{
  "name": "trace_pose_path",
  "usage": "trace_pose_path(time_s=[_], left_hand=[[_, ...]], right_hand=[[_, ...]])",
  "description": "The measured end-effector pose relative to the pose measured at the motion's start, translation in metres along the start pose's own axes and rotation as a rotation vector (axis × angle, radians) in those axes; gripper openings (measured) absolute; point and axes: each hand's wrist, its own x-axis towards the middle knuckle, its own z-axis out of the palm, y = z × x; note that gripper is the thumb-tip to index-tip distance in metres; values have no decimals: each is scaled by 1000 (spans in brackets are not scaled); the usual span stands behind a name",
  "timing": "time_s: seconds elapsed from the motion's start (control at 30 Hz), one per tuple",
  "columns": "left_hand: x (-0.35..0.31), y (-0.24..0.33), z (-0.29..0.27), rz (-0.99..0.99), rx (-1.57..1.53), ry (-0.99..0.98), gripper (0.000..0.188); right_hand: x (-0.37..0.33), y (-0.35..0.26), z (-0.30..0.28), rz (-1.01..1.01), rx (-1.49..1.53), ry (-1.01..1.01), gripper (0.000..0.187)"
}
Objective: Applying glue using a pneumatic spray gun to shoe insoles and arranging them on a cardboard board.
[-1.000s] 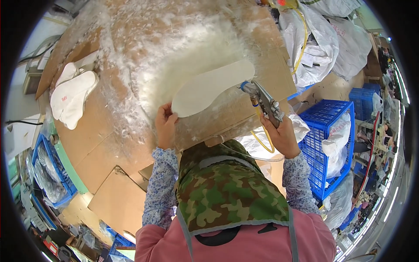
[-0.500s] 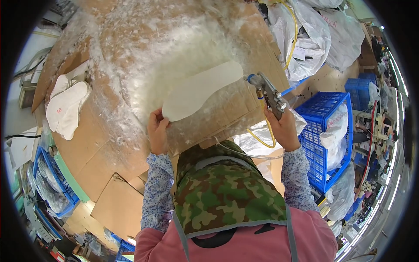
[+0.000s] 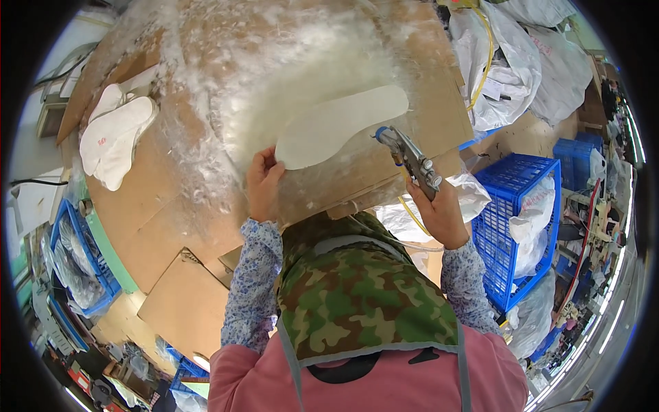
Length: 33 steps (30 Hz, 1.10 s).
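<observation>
My left hand (image 3: 265,182) pinches the heel end of a white insole (image 3: 336,129) between thumb and fingers. The insole lies slanted over cardboard (image 3: 329,185) coated with whitish residue, its toe end pointing to the upper right. In my right hand (image 3: 441,211) is a metal spray gun (image 3: 410,159), gripped by its handle. Its blue-ringed nozzle points left, just below the toe half of the insole and apart from it. A yellow hose (image 3: 414,218) hangs beneath the gun. Several more white insoles (image 3: 115,141) lie in a loose pile at the left.
A blue plastic crate (image 3: 504,199) holding white bags stands at the right. White sacks (image 3: 508,69) sit at the far right, a yellow hose running across them. Another blue crate (image 3: 89,254) with clear plastic bags is at the left. A cardboard box (image 3: 182,299) stands nearer me.
The spray gun has moved left and slightly down, from beside the toe tip to below the insole's edge. The insole, still pinched, sits a little further right and up in view.
</observation>
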Motion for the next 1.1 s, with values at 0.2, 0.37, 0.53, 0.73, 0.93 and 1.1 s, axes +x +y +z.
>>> trace_pose_path(time_s=[0.2, 0.37, 0.53, 0.73, 0.93, 1.1], left_hand=[[-1, -1, 0, 13, -8, -4, 31], [2, -7, -1, 16, -16, 35, 31], [3, -10, -2, 19, 14, 36, 32], [2, -10, 0, 24, -30, 46, 30], [-7, 18, 15, 65, -30, 48, 30], [-45, 77, 43, 182, -305, 66, 31]], right_hand=[[-4, -5, 11, -71, 8, -25, 23], [-10, -14, 19, -56, 32, -110, 24], [-16, -28, 30, -99, 72, -208, 24], [-19, -33, 30, -169, 82, -267, 30], [8, 21, -7, -166, -45, 122, 25], [19, 49, -60, 48, 195, 138, 16]])
